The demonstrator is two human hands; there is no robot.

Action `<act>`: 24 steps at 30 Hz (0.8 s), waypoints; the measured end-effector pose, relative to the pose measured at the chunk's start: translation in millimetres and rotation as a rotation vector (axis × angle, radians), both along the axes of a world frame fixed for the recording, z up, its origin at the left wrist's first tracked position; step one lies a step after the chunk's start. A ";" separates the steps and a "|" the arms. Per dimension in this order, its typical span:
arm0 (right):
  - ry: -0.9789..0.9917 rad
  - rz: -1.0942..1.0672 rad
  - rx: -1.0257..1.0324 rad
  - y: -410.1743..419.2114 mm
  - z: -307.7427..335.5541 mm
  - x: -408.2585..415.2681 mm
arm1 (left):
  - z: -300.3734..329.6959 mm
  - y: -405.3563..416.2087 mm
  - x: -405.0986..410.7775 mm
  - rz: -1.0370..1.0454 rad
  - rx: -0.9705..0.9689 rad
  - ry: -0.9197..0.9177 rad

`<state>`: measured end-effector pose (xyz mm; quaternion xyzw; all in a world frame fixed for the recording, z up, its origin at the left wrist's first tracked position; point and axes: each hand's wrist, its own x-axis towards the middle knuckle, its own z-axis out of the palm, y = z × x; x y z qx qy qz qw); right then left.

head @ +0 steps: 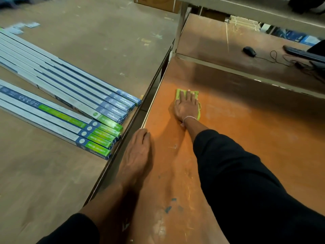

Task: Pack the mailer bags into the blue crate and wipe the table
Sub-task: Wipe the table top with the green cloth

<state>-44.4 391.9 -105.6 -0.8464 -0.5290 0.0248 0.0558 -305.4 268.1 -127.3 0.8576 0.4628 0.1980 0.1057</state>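
Both grips (185, 107) (139, 148) flat, apparently pressing.

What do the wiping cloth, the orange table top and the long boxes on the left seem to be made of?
Green cloth: soft fabric, probably microfibre; it crumples under the right hand.
Orange table top: looks like laminated board, smooth with a slight sheen, scuffed.
Long boxes: printed cardboard, glossy, with sharp folded edges.

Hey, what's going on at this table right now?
A person is wiping the orange table. The right hand presses flat on a green cloth far out on the surface, while the left hand rests on the table's left edge. Long boxed tube lights lie on the neighbouring table, and a computer mouse sits on the rear level. No mailer bags or blue crate are in view.
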 end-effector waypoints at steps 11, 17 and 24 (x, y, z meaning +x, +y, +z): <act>-0.047 0.143 -0.041 -35.7 -0.7 58.3 | 6.4 -1.6 0.4 -0.004 0.025 -0.010; -0.008 -0.318 -0.051 -97.9 -0.5 95.8 | 9.0 -5.1 -1.5 -0.017 -0.013 -0.079; 0.008 0.311 -0.018 -165.0 -1.9 35.3 | -1.5 1.1 -3.9 -0.026 0.007 -0.031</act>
